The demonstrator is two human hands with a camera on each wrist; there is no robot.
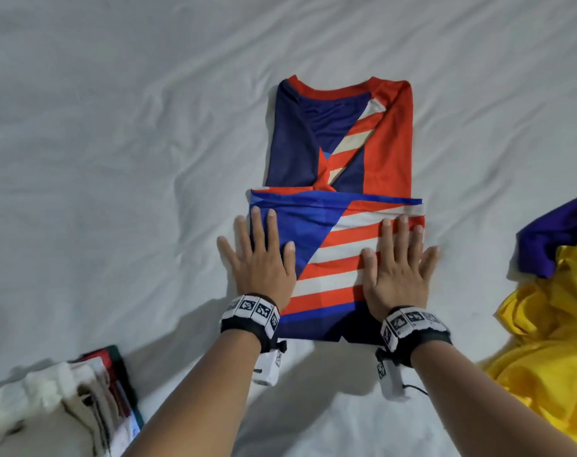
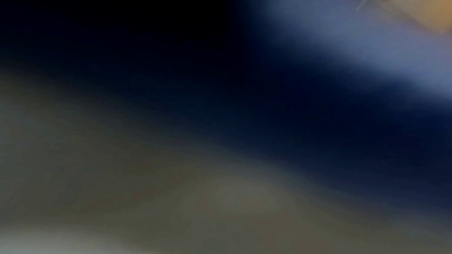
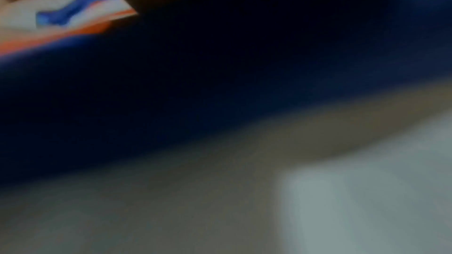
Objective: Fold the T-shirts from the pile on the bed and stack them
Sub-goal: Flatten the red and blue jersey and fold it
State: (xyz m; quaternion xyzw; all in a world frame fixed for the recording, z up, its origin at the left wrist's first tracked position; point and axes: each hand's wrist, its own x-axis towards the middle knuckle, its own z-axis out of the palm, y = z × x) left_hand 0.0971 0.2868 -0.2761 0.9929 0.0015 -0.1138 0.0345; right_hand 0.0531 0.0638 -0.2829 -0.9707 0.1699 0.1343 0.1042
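A red, white and blue striped T-shirt (image 1: 338, 153) lies on the white bed sheet (image 1: 115, 127), sides folded in and its lower part folded up over the middle. My left hand (image 1: 259, 255) lies flat with straight fingers on the blue left side of the folded-up part. My right hand (image 1: 397, 258) presses flat on the striped right side. Both wrist views are dark and blurred, showing only dark blue cloth (image 2: 318, 123) and a bit of red and white stripe (image 3: 73, 22).
A pile of unfolded shirts, yellow (image 1: 551, 341) and purple (image 1: 544, 242), lies at the right edge. A stack of folded clothes (image 1: 96, 400) sits at the lower left near my left forearm. Wrinkled sheet stretches away to the left and far side.
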